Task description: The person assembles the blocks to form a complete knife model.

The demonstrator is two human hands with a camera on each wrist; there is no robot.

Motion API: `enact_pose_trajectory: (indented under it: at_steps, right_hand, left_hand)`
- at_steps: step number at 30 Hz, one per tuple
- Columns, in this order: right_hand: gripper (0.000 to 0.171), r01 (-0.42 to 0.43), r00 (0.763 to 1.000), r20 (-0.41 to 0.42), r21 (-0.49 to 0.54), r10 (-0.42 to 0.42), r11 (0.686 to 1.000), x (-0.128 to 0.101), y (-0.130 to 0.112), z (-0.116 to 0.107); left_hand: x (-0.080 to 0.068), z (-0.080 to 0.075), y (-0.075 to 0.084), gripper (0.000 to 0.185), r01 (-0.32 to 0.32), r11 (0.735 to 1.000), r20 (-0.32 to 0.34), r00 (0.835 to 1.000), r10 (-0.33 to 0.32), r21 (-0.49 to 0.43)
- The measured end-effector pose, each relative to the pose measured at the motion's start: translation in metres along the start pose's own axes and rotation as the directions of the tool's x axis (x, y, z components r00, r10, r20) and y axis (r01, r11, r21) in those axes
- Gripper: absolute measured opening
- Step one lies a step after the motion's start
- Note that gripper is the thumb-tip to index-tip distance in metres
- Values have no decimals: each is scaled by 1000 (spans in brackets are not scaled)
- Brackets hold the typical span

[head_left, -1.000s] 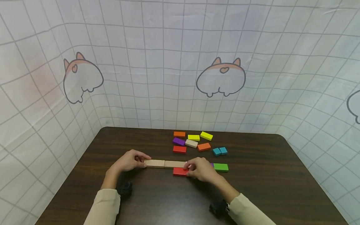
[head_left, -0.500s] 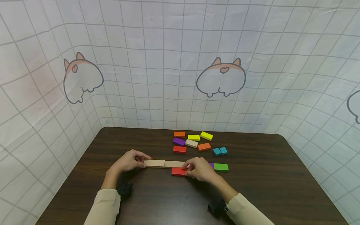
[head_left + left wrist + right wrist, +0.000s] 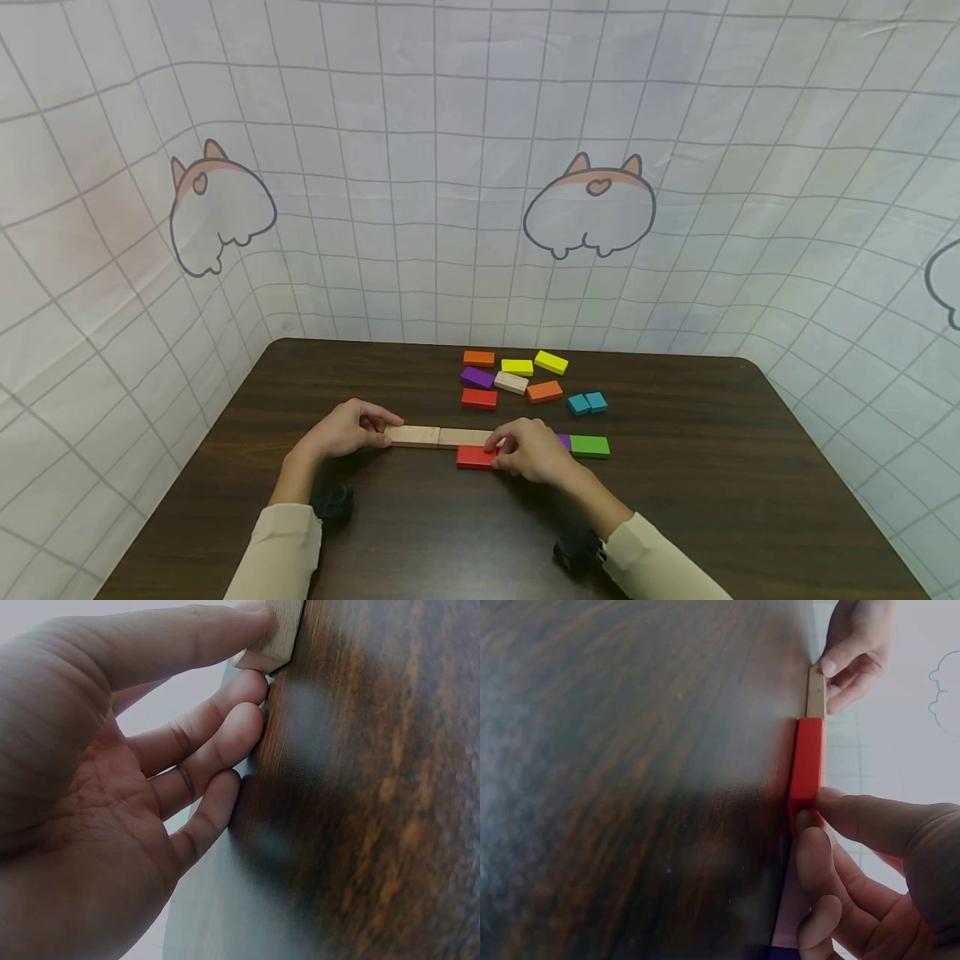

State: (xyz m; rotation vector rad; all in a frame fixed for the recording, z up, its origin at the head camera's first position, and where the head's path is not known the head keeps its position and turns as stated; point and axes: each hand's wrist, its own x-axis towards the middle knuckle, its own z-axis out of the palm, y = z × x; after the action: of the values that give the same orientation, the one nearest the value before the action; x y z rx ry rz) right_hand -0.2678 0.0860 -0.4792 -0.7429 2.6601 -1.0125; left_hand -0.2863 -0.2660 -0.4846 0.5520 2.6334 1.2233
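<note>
A row of flat blocks runs across the table. From the left it shows two plain wooden blocks, a pink block, a purple block and a green block. My left hand pinches the outer end of the leftmost wooden block, its other fingertips down at the tabletop. In front of the row lies a red block, long side along the wooden one. Thumb and fingers of my right hand grip its right end and hide part of the row behind.
Behind the row lie more loose blocks: a red one, a purple one, a plain one, two orange, two yellow and two small blue pieces. A white gridded cloth hangs behind the dark table.
The red block has slid slightly left along the front of the row, with my right hand moving along. My left hand stays at the end of the wooden block.
</note>
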Motion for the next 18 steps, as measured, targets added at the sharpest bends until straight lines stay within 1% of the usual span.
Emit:
enact_pose_trajectory:
  at_steps: [12, 15, 18]
  right_hand:
    - [15, -7, 1000, 8, 5, 7, 1000, 1, -1, -1]
    - [15, 7, 1000, 17, 10, -8, 1000, 1, 0, -2]
    - [14, 44, 998, 34, 17, -45, 999, 1, 2, -6]
  left_hand:
    - [0, -1, 1, 25, -13, 1000, 4, 1000, 13, -4]
    - [0, -1, 1, 25, -13, 1000, 4, 1000, 13, 0]
    - [0, 0, 0, 25, -12, 1000, 5, 1000, 12, 0]
